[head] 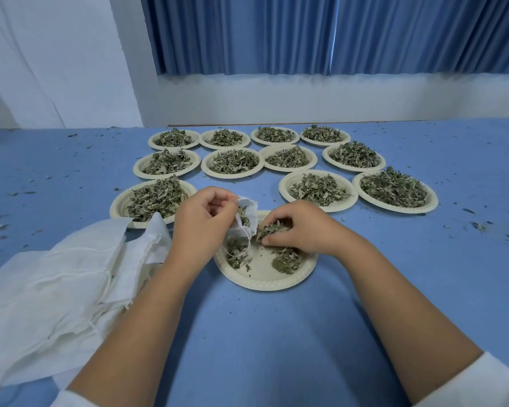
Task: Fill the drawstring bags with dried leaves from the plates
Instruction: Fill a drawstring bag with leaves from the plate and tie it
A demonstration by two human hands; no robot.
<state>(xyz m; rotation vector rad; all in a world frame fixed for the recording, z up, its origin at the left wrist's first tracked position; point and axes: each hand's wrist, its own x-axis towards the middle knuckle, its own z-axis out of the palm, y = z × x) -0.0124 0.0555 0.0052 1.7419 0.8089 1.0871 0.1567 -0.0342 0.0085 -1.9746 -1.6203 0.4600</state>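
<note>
The left hand (202,218) pinches a small white cloth bag (249,204) by its mouth, open above the near plate (265,282). Green leaf bits show inside and its cord dangles. The right hand (300,227) curls round a clump of leaves (269,229) just beside the mouth. Empty bags (71,274) lie heaped at the left on the blue worktop (276,333). Eleven full plates (285,188) sit beyond.

Reaching forward with both bare forearms (147,312), white sleeves (467,383) at the elbows. Pinching a small white cloth drawstring bag (249,205) in the raised left grip (202,215). Clutching dried green leaves (269,227) with the palm-down right grip (297,227), fingers curled.
</note>
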